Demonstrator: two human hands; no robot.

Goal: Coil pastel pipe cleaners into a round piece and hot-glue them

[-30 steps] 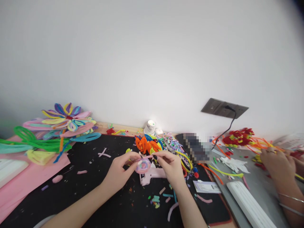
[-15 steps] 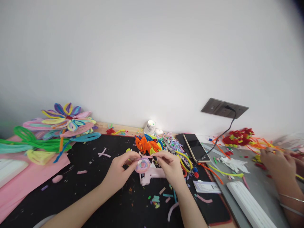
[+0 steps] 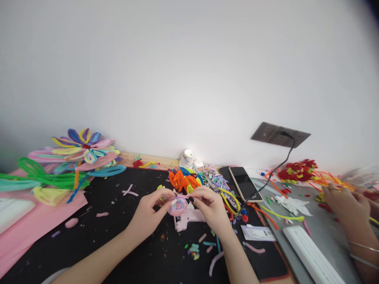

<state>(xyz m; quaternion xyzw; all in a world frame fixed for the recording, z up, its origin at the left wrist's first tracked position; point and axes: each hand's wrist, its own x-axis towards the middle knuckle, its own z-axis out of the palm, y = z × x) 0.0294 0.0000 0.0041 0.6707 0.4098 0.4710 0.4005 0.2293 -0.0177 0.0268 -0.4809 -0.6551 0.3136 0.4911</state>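
A small round coil of pastel pipe cleaner, mostly pink and lilac, is held above the mat. My left hand pinches its left edge between thumb and fingers. At the coil's upper right, my right hand has its fingertips closed on a short pink pipe cleaner end; a dark spot shows by the thumb. Just behind and below lies a pale pink glue gun, partly covered by the coil and my right hand. Looped orange pipe cleaners lie beyond my hands.
Cut pipe cleaner bits are heaped near the wall. A phone lies right of them, under a black cable. Pipe cleaner flowers stand at left on pink paper. At right, a co-worker's hands work beside a white box-like bar.
My right hand's fingertips have shifted slightly left, closer to the coil. My left hand and the coil have hardly moved.
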